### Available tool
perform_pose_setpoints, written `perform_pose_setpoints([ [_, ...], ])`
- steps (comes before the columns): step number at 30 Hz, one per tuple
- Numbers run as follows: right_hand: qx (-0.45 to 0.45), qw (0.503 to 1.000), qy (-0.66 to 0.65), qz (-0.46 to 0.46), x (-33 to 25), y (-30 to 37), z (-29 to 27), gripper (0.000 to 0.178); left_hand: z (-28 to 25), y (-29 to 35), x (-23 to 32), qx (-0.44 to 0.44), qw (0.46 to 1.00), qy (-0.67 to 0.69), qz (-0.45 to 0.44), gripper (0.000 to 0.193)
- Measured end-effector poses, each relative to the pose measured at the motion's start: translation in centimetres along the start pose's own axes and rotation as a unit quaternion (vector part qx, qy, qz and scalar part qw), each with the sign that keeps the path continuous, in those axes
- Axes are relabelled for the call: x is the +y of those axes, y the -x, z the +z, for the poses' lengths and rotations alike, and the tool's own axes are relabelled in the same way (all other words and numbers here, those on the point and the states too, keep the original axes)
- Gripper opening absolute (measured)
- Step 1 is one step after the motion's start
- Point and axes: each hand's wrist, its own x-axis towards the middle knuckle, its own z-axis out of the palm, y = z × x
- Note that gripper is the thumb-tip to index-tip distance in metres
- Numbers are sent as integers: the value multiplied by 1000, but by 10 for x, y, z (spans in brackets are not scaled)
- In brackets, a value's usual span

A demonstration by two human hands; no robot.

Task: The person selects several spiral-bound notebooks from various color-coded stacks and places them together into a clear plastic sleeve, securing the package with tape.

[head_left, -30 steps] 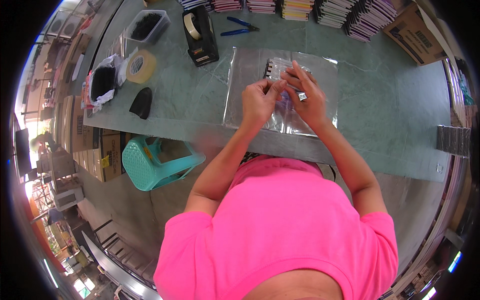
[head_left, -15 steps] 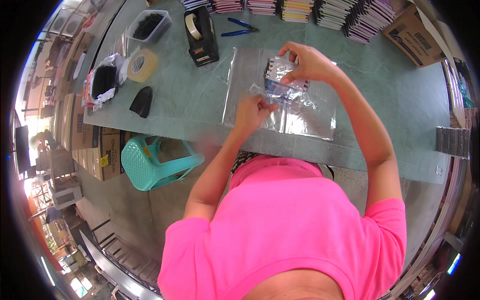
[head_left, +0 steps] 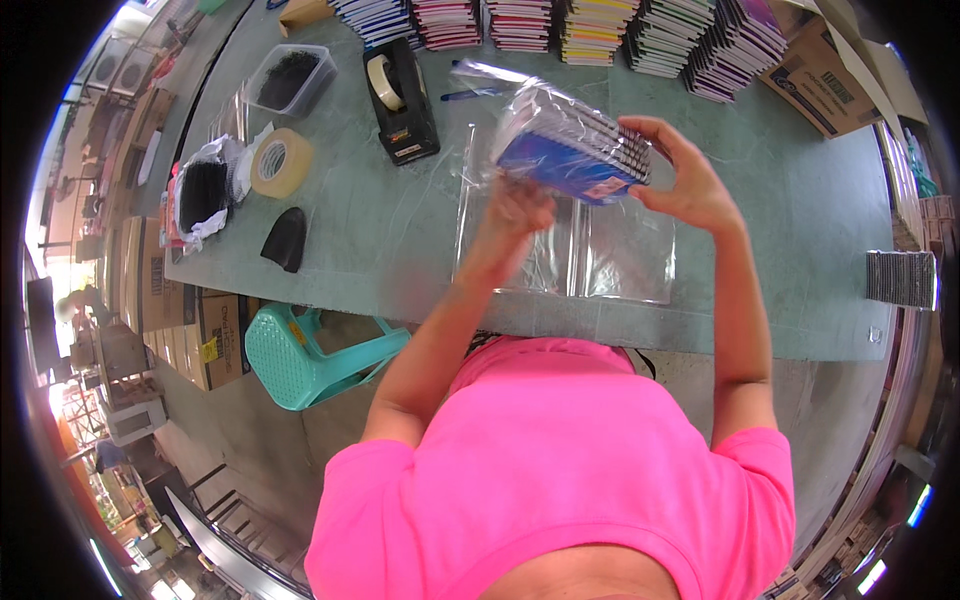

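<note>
Tilted blue notebook bundle could slip from one-sided hold.
Near, clear plastic sheets lie on the tabletop; beyond, the left hand is blurred at the bundle's near-left corner, its grip unclear. The right hand's fingers hold the coil end, above the sheets; loose clear wrap might snag or tear on the coils.

Green table with plastic sheets, notebook stacks

Turquoise stool on grey floor; green table; bright light strip lower left
</note>
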Motion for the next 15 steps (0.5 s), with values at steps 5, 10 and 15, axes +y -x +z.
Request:
perform_pose_setpoints([
  [5,140,949,-198,199,62,-4,97,93,-23,-46,12,72,919,-385,32,97],
  [10,249,927,-218,175,61,-22,107,86,-1,-58,37,-31,960,-276,31,87],
  [15,199,910,-363,19,20,-3,96,83,6,-42,31,-42,940,-294,165,71],
])
